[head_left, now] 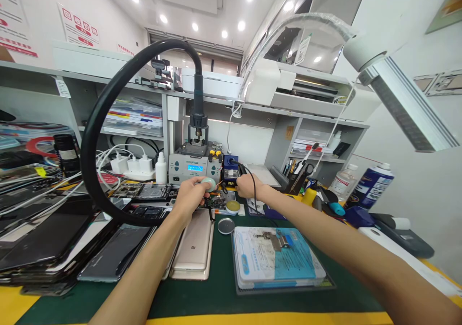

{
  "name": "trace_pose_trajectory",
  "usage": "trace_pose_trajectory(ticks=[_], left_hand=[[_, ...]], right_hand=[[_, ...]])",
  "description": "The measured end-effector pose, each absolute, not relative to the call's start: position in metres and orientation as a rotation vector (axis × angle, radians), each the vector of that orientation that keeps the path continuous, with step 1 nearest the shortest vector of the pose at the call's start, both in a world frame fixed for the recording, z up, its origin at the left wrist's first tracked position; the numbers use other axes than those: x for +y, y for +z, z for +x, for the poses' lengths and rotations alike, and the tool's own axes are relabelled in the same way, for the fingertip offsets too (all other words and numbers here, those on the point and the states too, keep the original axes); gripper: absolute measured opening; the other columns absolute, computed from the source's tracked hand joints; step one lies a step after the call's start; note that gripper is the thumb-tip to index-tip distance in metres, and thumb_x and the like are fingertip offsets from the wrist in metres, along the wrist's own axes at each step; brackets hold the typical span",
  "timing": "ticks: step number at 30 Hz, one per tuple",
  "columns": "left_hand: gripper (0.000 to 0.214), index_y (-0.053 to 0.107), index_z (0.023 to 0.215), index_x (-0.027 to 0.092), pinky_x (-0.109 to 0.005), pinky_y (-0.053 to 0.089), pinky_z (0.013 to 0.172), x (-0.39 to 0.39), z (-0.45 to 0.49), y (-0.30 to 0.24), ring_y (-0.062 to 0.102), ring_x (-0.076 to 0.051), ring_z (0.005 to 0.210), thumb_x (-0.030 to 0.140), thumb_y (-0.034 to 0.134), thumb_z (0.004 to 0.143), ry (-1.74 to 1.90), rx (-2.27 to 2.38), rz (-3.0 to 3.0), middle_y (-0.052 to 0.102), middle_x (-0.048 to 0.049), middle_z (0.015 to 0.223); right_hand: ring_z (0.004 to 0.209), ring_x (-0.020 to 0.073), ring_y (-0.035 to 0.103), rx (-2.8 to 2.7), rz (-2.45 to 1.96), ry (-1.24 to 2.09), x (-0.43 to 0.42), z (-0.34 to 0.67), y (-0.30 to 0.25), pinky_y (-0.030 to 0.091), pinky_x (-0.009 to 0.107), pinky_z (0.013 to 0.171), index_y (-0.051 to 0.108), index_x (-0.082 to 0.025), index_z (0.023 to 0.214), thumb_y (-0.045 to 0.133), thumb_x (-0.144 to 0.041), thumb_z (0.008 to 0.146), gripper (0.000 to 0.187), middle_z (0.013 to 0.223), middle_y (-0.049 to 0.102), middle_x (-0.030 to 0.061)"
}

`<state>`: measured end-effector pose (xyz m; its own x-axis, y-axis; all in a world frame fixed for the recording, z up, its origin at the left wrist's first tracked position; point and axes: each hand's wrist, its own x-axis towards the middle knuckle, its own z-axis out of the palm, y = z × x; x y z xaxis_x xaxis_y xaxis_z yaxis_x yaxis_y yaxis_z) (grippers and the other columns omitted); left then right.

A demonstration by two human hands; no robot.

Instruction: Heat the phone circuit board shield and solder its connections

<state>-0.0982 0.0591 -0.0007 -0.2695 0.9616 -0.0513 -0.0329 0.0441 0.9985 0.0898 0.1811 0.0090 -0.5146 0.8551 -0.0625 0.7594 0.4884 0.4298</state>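
My left hand [189, 199] is closed on a small round pale-green spool [208, 184], pinched between thumb and fingers. A thin copper-coloured strip stretches from it toward the blue soldering station [231, 168]. My right hand [250, 186] is closed beside that station, around what looks like a soldering iron; the fingers hide most of it. A black cable [254, 190] runs from the station and loops over my right wrist. Below the hands are small electronic parts [215, 201], an open tin of yellowish paste [233, 206] and a round metal lid [225, 226].
A gold phone [193, 243] lies on the green mat [216, 301], left of a blue-and-white box [277, 257] with a metal clamp on it. Behind stands a grey hot-air station [195, 167] with a thick black hose [90, 137]. Stacked phone screens [46, 233] crowd the left.
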Motion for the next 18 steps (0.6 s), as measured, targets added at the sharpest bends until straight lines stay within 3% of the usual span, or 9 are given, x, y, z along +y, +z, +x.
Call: trace_pose_trajectory(ticks=[18], left_hand=[[0.034, 0.066, 0.125, 0.016, -0.042, 0.063, 0.088, 0.0585, -0.0985, 0.0012, 0.071, -0.022, 0.103, 0.038, 0.069, 0.1, 1.352, 1.437, 1.014, 0.07, -0.0094, 0.122]], right_hand=[[0.112, 0.0276, 0.071, 2.485, 1.375, 0.536, 0.1824, 0.0913, 0.0065, 0.061, 0.048, 0.094, 0.066, -0.015, 0.134, 0.072, -0.035, 0.101, 0.039, 0.134, 0.068, 0.0142]])
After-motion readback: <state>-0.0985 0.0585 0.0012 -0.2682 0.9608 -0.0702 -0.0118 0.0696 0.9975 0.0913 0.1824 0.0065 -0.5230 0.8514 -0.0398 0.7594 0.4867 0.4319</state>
